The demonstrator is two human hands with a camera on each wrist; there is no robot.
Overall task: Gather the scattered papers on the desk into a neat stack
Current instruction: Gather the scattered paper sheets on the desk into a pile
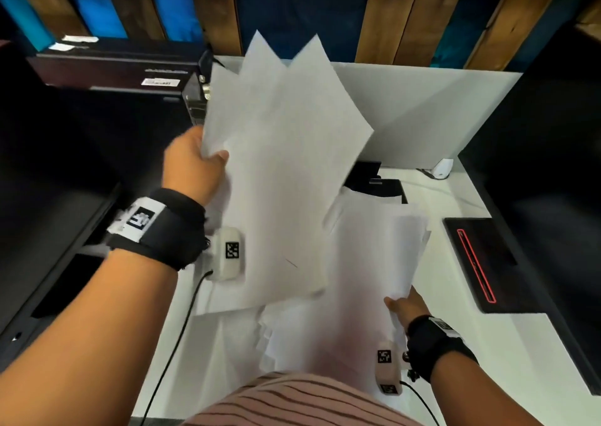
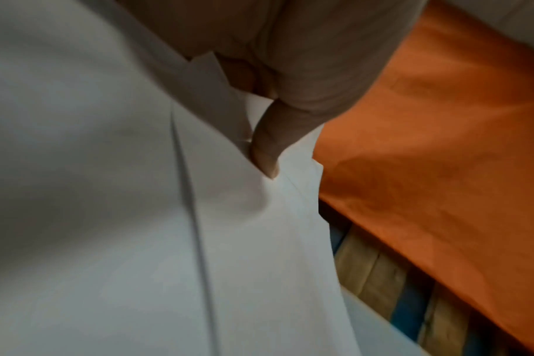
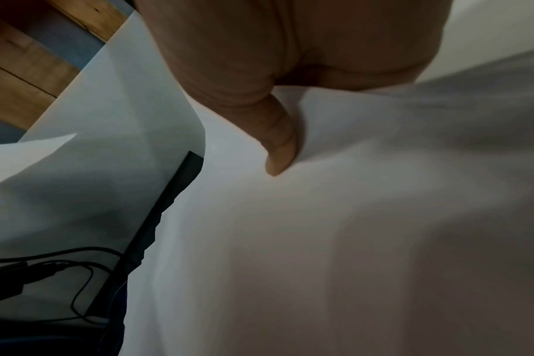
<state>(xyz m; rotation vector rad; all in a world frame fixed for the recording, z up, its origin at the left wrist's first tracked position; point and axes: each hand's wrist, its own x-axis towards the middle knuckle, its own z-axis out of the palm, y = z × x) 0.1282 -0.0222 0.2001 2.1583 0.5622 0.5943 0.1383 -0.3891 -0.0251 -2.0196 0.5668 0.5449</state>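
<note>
Above the worktop [image 1: 455, 263], your left hand [image 1: 192, 165] pinches a fanned sheaf [image 1: 279, 165] and your right hand [image 1: 406, 305] pinches a second bundle [image 1: 374, 256]. Thin, smooth, floppy sheets with misaligned corners could slide out if either pinch loosens while you merge them.

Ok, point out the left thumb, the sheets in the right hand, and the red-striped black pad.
left thumb [image 2: 267, 154], left wrist view, its tip.
sheets in the right hand [image 1: 383, 253], head view, top sheet's middle.
red-striped black pad [image 1: 500, 263], head view, its dark face.

left hand [image 1: 192, 165] fingers behind papers [image 1: 279, 165], lower sheets [image 1: 357, 279] blurred
</note>
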